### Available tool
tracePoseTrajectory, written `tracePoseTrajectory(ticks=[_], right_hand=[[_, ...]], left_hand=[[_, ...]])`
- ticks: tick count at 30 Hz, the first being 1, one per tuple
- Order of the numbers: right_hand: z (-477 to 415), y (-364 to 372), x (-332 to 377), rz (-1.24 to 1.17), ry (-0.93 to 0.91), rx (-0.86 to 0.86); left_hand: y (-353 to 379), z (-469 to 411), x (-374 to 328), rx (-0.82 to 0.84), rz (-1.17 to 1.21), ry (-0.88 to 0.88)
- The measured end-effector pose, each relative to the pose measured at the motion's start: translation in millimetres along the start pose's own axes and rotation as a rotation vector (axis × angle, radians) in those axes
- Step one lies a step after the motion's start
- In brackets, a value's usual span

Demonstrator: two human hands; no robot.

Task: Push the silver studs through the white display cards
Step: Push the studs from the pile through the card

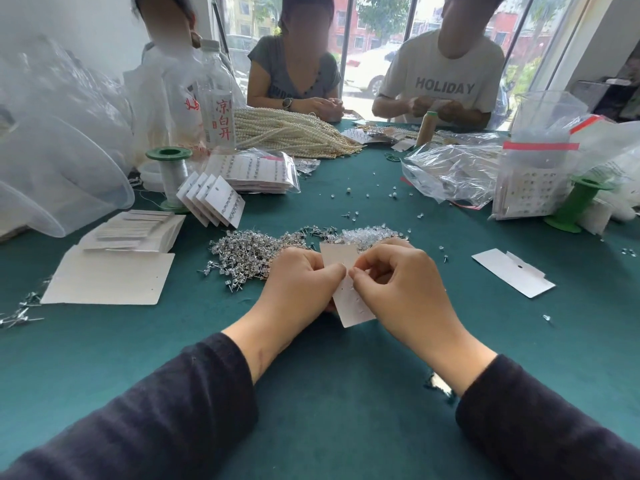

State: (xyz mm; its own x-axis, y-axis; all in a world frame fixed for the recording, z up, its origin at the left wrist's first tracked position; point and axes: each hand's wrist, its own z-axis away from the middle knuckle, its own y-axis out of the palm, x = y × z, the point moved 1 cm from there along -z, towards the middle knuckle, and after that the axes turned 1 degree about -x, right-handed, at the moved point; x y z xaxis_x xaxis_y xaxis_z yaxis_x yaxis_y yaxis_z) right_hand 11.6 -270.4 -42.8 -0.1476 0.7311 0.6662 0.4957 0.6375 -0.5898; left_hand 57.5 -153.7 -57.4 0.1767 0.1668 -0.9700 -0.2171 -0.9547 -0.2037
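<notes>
Over the soft green cloth (346, 393), both hands meet on one thin white card (353, 308). It is a flat paper strip with square corners and tiny holes, tilted up off the cloth. The left hand (304, 282) has its fingers curled round the card's left edge, thumb on the front. The right hand (398, 285) is curled too, thumb and first finger pinching the card at its middle; I cannot tell if a stud is between them. Just behind the hands lies a spiky heap of shiny silver studs (249, 252), with a heap of clear plastic bits (369, 235) beside it. Flat white cards sit in a stack (135, 232) to the left, and one loose card (512, 271) lies well apart on the right. Bare cloth lies open at the near edge. A clear bottle (218, 109) shows red writing, 凉白开, and a white shirt (445, 86) says HOLIDAY
</notes>
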Motion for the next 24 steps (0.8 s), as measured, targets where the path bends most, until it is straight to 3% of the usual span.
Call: tracePoseTrajectory(ticks=[13,24], right_hand=[[7,11,-1,0.073,-0.018,-0.042],[9,8,2,-0.023,-0.07,-0.071]], left_hand=[[3,2,-4,-0.008,-0.186,0.075],[0,3,1,-0.048,-0.145,0.13]])
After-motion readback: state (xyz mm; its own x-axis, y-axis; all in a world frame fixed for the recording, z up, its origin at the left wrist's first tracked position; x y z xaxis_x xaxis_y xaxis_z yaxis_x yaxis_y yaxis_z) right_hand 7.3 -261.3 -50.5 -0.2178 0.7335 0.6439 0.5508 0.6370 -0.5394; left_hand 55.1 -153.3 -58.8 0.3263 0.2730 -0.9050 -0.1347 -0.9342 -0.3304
